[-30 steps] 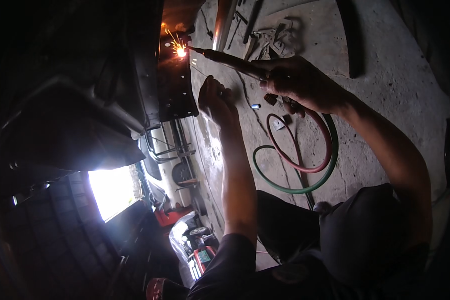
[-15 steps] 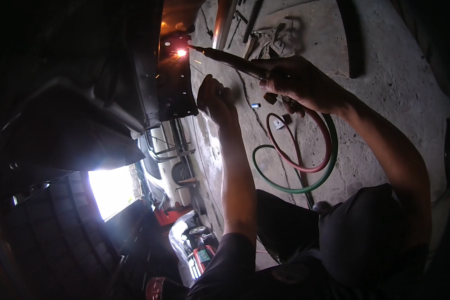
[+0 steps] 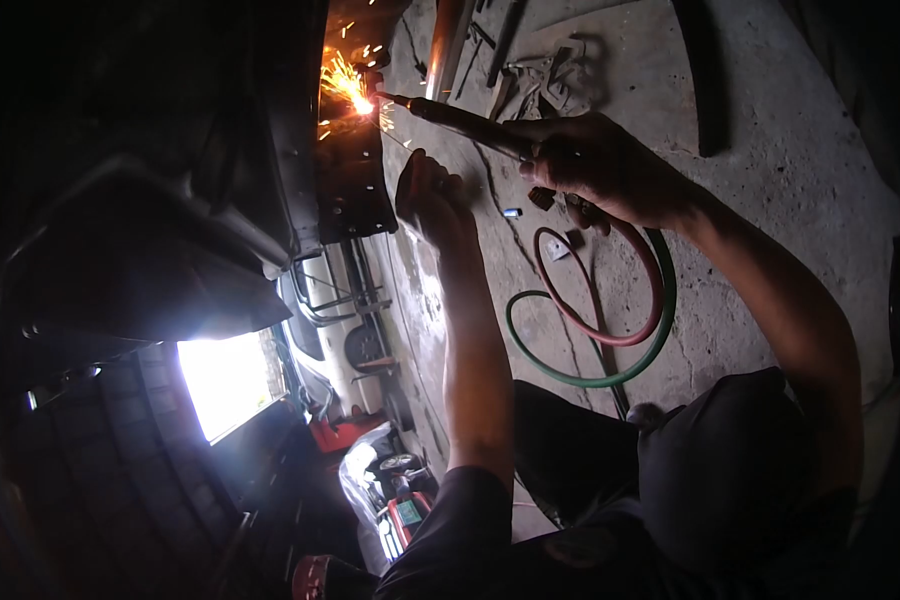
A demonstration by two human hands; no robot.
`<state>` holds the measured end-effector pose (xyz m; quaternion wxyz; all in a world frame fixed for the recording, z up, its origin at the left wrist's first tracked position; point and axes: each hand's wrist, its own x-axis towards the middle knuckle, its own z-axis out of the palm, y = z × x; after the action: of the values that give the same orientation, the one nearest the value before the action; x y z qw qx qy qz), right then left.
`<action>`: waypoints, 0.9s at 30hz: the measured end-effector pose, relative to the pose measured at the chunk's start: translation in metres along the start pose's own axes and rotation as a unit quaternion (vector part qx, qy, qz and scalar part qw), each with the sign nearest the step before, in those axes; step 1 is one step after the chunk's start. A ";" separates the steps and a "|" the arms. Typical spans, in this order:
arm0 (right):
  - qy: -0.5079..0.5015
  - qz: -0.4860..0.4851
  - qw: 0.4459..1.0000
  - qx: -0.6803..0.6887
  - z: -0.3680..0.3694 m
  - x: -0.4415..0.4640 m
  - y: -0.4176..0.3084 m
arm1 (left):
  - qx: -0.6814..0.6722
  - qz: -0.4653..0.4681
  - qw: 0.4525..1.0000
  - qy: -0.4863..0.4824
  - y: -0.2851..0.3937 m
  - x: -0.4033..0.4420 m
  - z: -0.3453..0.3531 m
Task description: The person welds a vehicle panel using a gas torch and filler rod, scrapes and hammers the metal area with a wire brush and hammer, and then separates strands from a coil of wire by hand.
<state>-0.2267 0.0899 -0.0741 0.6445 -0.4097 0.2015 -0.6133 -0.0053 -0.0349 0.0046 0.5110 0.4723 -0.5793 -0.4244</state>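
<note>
My right hand [image 3: 595,165] is closed around the handle of a gas welding torch [image 3: 470,128], whose tip points left at a dark metal panel [image 3: 355,190] with small holes. A bright glowing spot sits on the panel just off the tip, and orange sparks [image 3: 346,85] spray up and left from it. Below the torch, my left hand [image 3: 435,200] pinches a thin filler rod [image 3: 394,138] that slants up toward the glow. A red hose [image 3: 660,290] and a green hose [image 3: 570,378] loop down from beneath my right hand.
Scrap metal pieces [image 3: 555,80] and a curved dark strip [image 3: 708,80] lie on the cracked concrete floor [image 3: 760,200]. A small blue item [image 3: 512,212] is near the hoses. Dark vehicle bodywork fills the left; a light-coloured vehicle [image 3: 345,345] stands beyond.
The glow has grown into a burst of sparks flying up and left across the panel. Both hands and the torch hold nearly the same place.
</note>
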 end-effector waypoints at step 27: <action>0.009 0.011 1.000 0.003 0.002 0.000 0.000 | 0.032 0.010 0.999 -0.001 -0.002 0.006 -0.003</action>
<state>-0.2246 0.0903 -0.0728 0.6507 -0.3999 0.2096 -0.6105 -0.0028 -0.0412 0.0039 0.4992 0.4821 -0.5982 -0.4006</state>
